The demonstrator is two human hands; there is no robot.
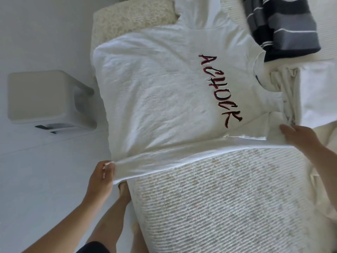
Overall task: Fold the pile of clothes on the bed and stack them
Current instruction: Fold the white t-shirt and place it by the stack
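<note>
The left hand's fingers (107, 166) are pinched tight on the hem corner of the white t-shirt (164, 99) at about 7 o'clock, while the right hand (299, 136) grips the shoulder edge over at 3 o'clock. The shirt's spread print-up across the bed (228, 198), with a striped garment (280, 26) at 1 o'clock. Looks like the first lengthwise fold, so next up is probably carrying that near edge over toward the middle, keeping it taut.

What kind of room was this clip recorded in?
Most likely a bedroom. A bed with a ribbed white cover fills the view, a white T-shirt lies spread on it for folding, and a striped garment lies beside it. A stool stands on the pale floor.
</note>
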